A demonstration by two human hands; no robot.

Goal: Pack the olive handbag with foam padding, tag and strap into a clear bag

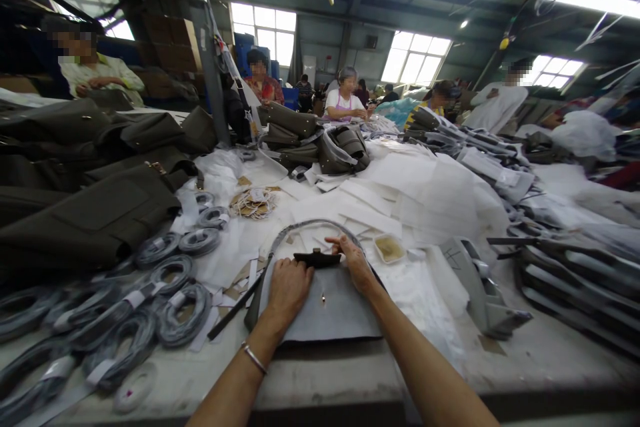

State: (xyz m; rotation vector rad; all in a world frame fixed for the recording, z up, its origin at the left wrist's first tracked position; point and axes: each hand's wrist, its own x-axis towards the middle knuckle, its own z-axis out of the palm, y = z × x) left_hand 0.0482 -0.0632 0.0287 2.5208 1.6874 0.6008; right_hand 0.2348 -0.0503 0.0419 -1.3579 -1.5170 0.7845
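Observation:
A dark handbag (345, 313) lies in front of me on the table, its light grey panel facing up with a small metal fitting (323, 298) in the middle. At its upper edge is a short dark flap (317, 259). My left hand (290, 287) is closed, its fingers curled over the bag at the flap's left end. My right hand (354, 260) grips the flap's right end, the index finger reaching past it; the thumb is partly hidden. Beyond both hands arches the wrapped handle (320, 222). A dark strap (233, 310) sticks out at the left.
Wrapped strap coils (185, 312) and dark bags (85, 213) crowd the left. A small tray (389, 249) sits beyond my right hand, near a tape dispenser (483, 293). Stacked dark pieces (575, 287) lie at right. White sheets (430, 193) spread ahead. Several people work farther back.

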